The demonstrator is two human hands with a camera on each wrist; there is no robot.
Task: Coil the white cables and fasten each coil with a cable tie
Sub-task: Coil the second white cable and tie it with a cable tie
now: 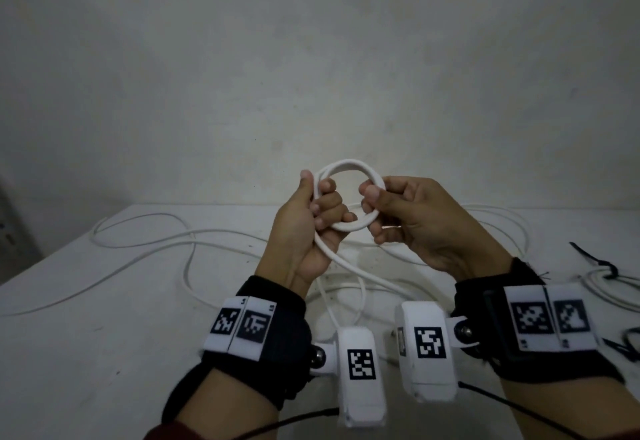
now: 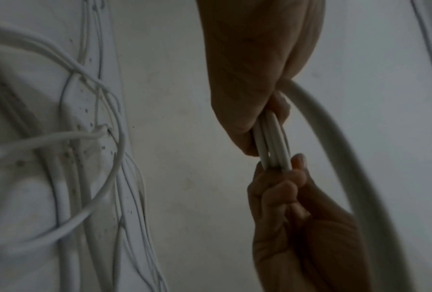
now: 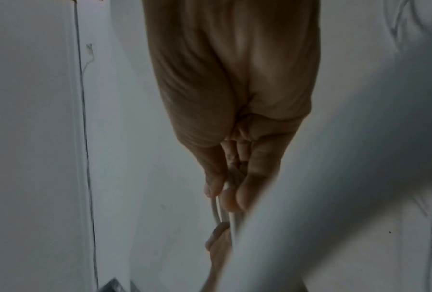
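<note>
Head view high, facing wall – wrist views close under palms; all share coil (image 1: pixel 348 194).

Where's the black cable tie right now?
In the head view, a black cable tie lies at the table's far right edge, beyond the right hand.

We see loose cable (image 1: pixel 138 242) cut off at left edge, tied bundle (image 1: pixel 609 277) cropped right, right-wrist foreground blurred.
</note>
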